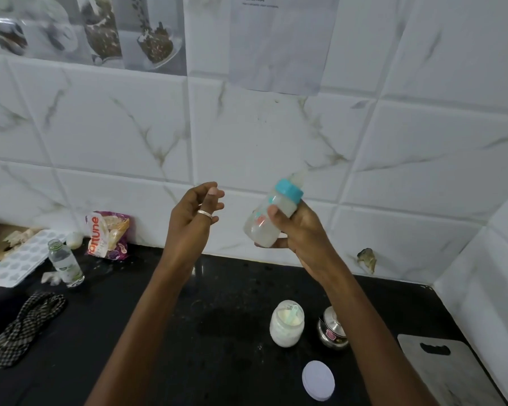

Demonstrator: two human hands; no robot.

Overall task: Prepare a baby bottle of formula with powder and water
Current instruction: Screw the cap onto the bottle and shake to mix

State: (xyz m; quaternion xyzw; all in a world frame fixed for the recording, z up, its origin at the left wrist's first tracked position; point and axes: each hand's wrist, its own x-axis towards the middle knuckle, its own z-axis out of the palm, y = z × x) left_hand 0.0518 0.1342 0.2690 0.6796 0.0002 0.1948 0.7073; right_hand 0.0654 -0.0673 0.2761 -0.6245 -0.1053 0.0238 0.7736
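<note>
1. A black counter (238, 291) ran along a wall of white marbled tiles (115, 136), with a paper sheet (279, 39) stuck high on the wall.
2. The right hand (302, 230) was raised above the counter, its fingers and thumb wrapped round the lower half of the baby bottle (264, 227).
3. The baby bottle was in the air in front of the wall, tilted with its teal collar (289, 191) and teat pointing up and to the right; cloudy white liquid showed inside it.
4. The left hand (192, 218) hung beside the bottle without touching it, fingers loosely curled and holding nothing, a ring on one finger.
5. Below the right forearm stood an open jar of powder (286, 323) with a pale scoop resting in it.
6. A round white lid (318, 380) lay flat on the counter nearer the front edge.
7. A small steel pot (332, 329) stood just beside the jar, and a grey cutting board (449, 373) lay at the far right.
8. On the left stood an uncapped water bottle (66, 265), near a food packet (107, 234) against the wall, a white ice tray (15, 262) and a checked cloth (24, 323).
</note>
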